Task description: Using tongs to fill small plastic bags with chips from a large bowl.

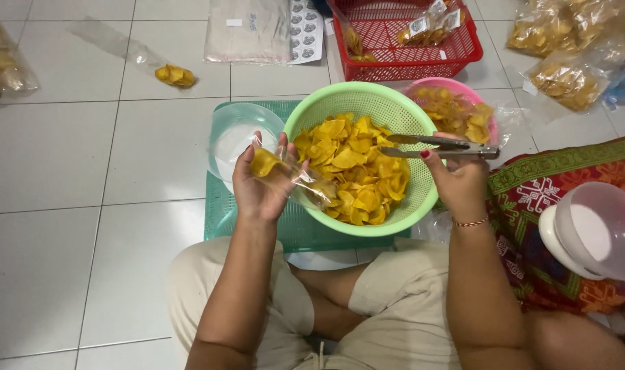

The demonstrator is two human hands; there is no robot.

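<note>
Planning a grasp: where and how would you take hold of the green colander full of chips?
Grip the green colander by its bare rolled rim, two-handed from left and right. The bowl is wide, round and heaped with yellow chips; the metal tongs in the right hand cross the far right rim.

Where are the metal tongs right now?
In the head view, the metal tongs are in the right hand, lying level over the right rim of the green basket of yellow chips.

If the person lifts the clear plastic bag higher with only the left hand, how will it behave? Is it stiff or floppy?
Probably floppy: the clear plastic bag looks thin and crumpled, sagging from the left hand toward the green basket. Likely light, since few yellow chips sit inside. Its glossy film may be slippery.
</note>
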